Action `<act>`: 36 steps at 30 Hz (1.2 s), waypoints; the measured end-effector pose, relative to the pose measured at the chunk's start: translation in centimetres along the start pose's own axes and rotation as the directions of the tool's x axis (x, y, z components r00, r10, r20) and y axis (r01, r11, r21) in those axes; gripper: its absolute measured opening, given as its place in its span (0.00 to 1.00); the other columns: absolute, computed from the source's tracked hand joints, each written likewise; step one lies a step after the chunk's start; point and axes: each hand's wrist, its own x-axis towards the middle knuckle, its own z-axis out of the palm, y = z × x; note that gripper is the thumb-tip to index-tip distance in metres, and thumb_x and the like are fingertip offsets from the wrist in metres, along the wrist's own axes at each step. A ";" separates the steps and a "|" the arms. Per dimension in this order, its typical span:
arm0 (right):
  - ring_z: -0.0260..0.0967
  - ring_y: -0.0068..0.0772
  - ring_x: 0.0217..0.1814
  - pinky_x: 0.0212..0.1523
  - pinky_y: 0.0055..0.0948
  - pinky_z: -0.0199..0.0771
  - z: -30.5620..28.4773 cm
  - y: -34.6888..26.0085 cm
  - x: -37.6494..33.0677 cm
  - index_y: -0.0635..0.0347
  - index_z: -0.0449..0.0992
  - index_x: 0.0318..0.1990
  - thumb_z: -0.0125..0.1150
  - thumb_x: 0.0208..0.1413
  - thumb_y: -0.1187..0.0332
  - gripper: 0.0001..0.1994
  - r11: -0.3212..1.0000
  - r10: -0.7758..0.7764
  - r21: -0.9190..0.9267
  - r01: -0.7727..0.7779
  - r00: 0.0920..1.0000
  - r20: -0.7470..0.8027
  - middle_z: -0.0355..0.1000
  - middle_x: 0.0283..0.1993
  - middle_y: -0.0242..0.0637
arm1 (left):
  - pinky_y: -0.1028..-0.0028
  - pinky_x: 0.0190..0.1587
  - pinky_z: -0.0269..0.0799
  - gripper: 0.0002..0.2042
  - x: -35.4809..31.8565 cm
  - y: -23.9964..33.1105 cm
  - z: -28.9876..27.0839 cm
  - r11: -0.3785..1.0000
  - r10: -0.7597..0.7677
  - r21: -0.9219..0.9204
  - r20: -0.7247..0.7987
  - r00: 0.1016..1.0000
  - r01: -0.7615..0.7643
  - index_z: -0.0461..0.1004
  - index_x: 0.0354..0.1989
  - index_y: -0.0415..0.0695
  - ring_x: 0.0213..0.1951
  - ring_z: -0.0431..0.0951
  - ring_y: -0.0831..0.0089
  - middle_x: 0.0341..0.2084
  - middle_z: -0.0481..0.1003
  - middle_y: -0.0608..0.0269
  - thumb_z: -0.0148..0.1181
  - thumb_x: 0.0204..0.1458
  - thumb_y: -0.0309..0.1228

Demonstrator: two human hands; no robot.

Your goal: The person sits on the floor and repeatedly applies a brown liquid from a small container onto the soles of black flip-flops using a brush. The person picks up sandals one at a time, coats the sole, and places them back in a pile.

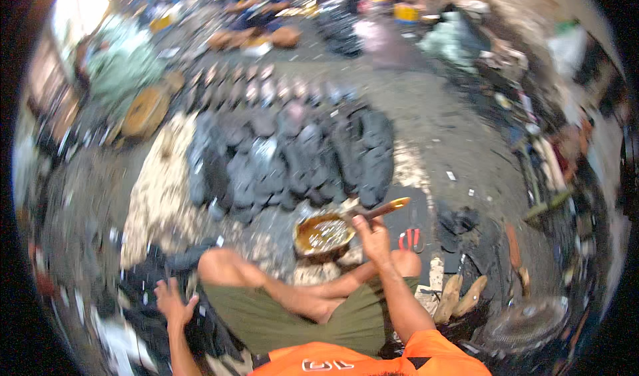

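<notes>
My right hand [374, 241] is closed around a brush [391, 207] with a dark handle and a golden-yellow end. The brush's other end lies over the edge of an open container [298, 244] of glossy brown, glue-like liquid, which stands in front of my crossed legs. Off to the left, my left hand [174, 303] has its fingers spread and appears to hold nothing. Beneath and beside it is a heap of black sheet-like pieces [143, 269]. Beyond the container, dark sole-shaped pieces [266, 156] lie close together in rows. Motion blurs much of the picture.
Red-handled scissors [411, 239] lie near my right knee, by a dark flat sheet [419, 206]. Wooden shoe lasts [459, 296] and a round dark object [526, 323] are at the right. Farther off are a row of shoe-shaped pieces [266, 86] and another seated person [256, 6].
</notes>
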 end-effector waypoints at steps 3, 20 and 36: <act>0.70 0.38 0.38 0.44 0.37 0.69 -0.4 2.6 0.1 0.72 0.75 0.40 0.61 0.58 0.47 0.28 0.969 0.154 -0.204 -0.141 0.987 0.048 0.76 0.37 0.44 | 0.56 0.68 0.52 0.16 -1.8 -1.2 2.6 0.929 0.193 -0.256 -0.281 0.940 -0.268 0.76 0.48 0.41 0.66 0.56 0.40 0.67 0.53 0.35 0.60 0.54 0.36; 0.74 0.31 0.37 0.40 0.35 0.72 3.2 3.3 1.9 0.69 0.80 0.39 0.66 0.54 0.52 0.23 0.912 0.140 -0.409 -0.002 0.941 0.308 0.79 0.36 0.47 | 0.61 0.63 0.59 0.15 -5.5 3.7 -8.1 0.557 0.029 -0.663 -0.587 0.809 -0.501 0.73 0.48 0.41 0.56 0.69 0.60 0.51 0.72 0.55 0.53 0.50 0.19; 0.69 0.40 0.47 0.47 0.39 0.65 -2.7 8.5 4.9 0.49 0.78 0.48 0.70 0.47 0.59 0.19 0.567 -0.364 -0.529 0.632 0.768 0.527 0.75 0.49 0.32 | 0.55 0.68 0.50 0.29 -11.6 11.6 -1.6 0.494 0.038 -0.736 -0.515 0.857 -0.464 0.51 0.46 0.45 0.65 0.56 0.49 0.66 0.51 0.39 0.67 0.43 0.20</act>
